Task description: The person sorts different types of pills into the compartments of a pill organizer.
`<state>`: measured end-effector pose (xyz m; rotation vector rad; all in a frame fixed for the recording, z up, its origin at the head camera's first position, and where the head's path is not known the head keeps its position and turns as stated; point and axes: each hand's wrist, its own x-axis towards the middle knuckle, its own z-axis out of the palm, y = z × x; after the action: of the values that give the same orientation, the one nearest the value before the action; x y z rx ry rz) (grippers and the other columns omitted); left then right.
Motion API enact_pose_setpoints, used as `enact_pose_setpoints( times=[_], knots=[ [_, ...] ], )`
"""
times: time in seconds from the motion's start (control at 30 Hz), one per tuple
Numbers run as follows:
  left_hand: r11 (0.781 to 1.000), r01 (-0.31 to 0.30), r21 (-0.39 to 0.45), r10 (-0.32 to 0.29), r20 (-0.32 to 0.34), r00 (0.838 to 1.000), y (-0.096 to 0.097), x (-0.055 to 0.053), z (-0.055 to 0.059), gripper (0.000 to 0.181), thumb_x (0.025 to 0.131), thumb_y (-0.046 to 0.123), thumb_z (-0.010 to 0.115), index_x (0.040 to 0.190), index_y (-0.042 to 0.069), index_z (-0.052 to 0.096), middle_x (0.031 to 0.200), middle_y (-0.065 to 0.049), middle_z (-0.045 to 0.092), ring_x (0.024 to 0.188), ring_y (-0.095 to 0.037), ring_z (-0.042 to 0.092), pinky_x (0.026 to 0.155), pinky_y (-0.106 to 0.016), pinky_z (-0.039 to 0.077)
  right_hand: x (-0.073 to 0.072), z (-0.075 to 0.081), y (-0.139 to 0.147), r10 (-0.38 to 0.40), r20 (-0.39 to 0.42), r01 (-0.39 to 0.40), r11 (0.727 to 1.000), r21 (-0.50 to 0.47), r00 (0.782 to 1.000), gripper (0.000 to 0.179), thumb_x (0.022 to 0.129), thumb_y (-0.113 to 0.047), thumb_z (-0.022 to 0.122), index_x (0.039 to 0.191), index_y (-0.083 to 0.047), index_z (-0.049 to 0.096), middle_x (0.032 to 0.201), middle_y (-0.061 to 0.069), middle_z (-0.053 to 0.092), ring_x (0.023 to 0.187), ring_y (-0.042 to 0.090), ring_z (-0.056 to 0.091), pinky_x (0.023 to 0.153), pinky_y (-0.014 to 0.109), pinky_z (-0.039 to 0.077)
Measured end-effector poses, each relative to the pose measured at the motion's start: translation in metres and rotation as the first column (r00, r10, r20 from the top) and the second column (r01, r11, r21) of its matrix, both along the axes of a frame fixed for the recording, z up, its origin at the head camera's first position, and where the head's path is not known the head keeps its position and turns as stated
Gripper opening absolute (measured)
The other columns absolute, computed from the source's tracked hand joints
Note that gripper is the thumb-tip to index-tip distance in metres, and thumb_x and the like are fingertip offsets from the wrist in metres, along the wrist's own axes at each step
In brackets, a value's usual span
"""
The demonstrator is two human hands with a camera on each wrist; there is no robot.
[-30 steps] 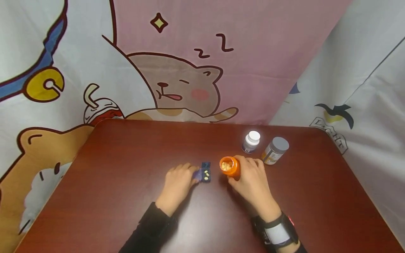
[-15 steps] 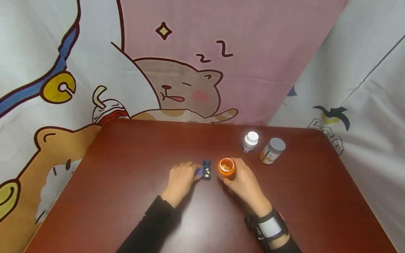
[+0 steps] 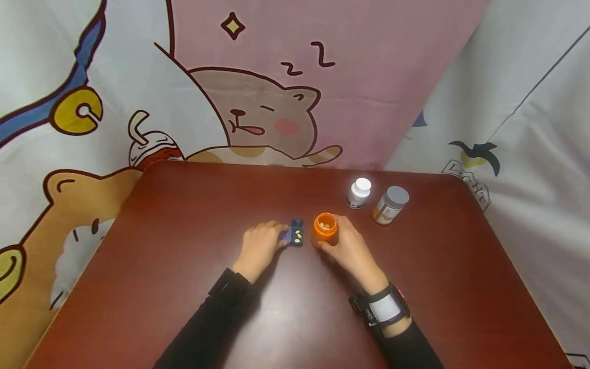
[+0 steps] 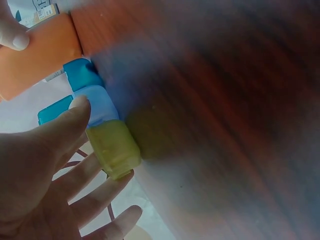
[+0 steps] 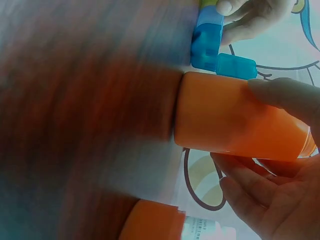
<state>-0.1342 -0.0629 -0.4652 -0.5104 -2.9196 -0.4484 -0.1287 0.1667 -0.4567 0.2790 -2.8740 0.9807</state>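
Observation:
My left hand holds a small pill organizer at its left end. In the left wrist view, the thumb rests on its pale blue section, beside a yellow section. The blue compartment's lid is raised, and several pale pills lie inside. Just right of it, my right hand grips an orange pill bottle, thumb on one side and fingers on the other. The bottle is uncapped and upright, its base at the tabletop. Pale pills show through its mouth.
Behind the right hand, a white capped bottle and a grey-lidded jar stand on the brown table. A cartoon-printed cloth hangs along the table's back edge.
The orange bottle was tilted toward the camera with its pills near the mouth. It has come upright and down to the tabletop, nearer the organizer. The left hand keeps its hold.

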Motion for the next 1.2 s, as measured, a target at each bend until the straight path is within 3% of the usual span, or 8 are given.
enact_pose_setpoints(
  times=[0.27,0.5,0.83,1.2],
  knots=[
    [1.0,-0.005,0.019,0.005,0.008,1.0,0.0,-0.008,0.005,0.04,0.085,0.029,0.085,0.121,0.015,0.077,0.122,-0.005,0.076,0.11,-0.028,0.073,0.085,-0.047,0.061,-0.01,-0.003,0.004,-0.009,0.023,0.01,1.0,-0.028,1.0,0.071,0.081,-0.013,0.089,0.141,0.004,0.054,0.127,0.02,0.064,0.121,0.039,0.064,0.109,0.056,0.051],
    [0.999,-0.011,0.032,0.01,0.03,0.999,-0.002,-0.013,0.011,0.042,0.086,0.03,0.083,0.124,0.016,0.076,0.126,-0.005,0.075,0.114,-0.028,0.072,0.089,-0.049,0.061,-0.015,0.004,0.007,0.007,0.017,-0.005,0.997,-0.076,1.0,0.065,0.081,-0.012,0.089,0.136,0.005,0.059,0.123,0.021,0.066,0.117,0.039,0.064,0.107,0.056,0.052],
    [1.0,0.012,0.013,-0.012,0.038,0.999,0.001,-0.014,0.012,0.042,0.087,0.03,0.083,0.126,0.015,0.075,0.129,-0.005,0.074,0.118,-0.029,0.071,0.093,-0.051,0.059,-0.012,0.004,0.011,-0.004,0.027,0.006,0.996,-0.089,1.0,0.065,0.082,-0.012,0.088,0.136,0.006,0.059,0.125,0.021,0.065,0.119,0.039,0.063,0.108,0.056,0.051],
    [0.999,0.036,-0.009,-0.036,0.017,0.999,-0.001,-0.005,0.005,0.041,0.087,0.03,0.084,0.123,0.012,0.075,0.123,-0.008,0.076,0.114,-0.03,0.071,0.096,-0.053,0.058,-0.003,0.0,0.027,0.081,0.086,-0.075,0.995,-0.066,0.993,0.085,0.089,-0.021,0.084,0.156,0.004,0.038,0.156,0.029,0.047,0.145,0.046,0.046,0.12,0.062,0.037]
  ],
)
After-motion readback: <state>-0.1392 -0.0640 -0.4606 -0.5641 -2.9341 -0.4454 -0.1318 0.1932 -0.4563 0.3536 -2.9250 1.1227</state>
